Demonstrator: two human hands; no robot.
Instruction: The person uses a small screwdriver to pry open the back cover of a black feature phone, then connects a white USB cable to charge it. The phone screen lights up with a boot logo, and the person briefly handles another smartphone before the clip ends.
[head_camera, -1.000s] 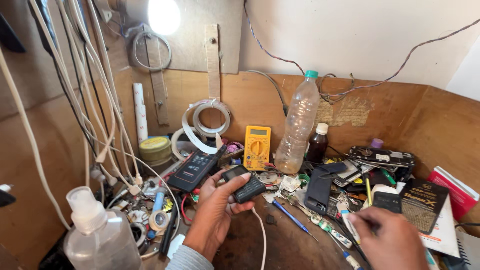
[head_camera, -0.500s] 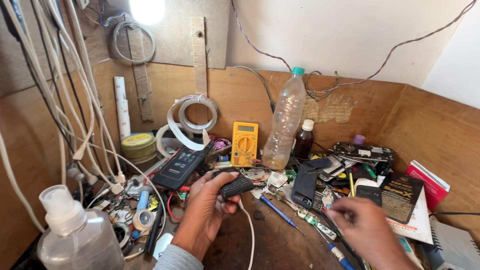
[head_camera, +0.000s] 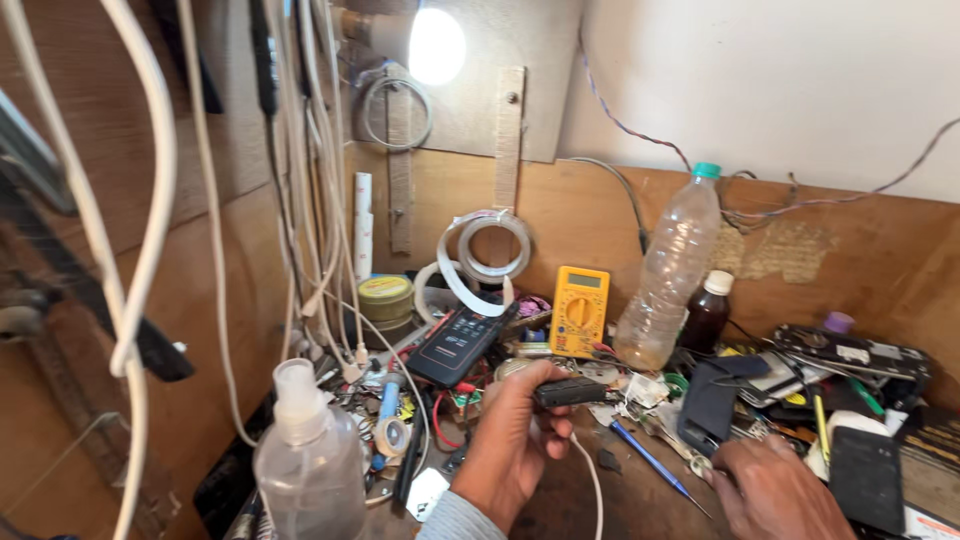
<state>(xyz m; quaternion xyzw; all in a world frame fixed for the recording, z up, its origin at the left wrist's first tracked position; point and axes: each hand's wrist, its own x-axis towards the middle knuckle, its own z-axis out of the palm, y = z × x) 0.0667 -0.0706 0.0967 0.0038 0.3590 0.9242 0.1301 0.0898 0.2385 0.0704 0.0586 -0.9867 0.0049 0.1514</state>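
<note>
Containers first: clear plastic bottle with a green cap stands upright at the back wall, nearly empty, only a little clear liquid at the bottom. Just beside it on the right is a small dark bottle with a white cap, contents too dark to read. A squeeze bottle sits close to the camera at lower left, clear, fill level hard to tell. A round tin with its lid on sits left of the yellow multimeter. Your left hand is raised above the cluttered table, palm turned toward you, fingers curled; its grip is pinching a small black device between thumb and fingertips, the device lying roughly level and sticking out to the right of the hand. A white cable hangs down below it. Your right hand rests low at the table's right, knuckles up, near a blue-handled tool; can't tell whether its grip is spread or closed on anything.
</note>
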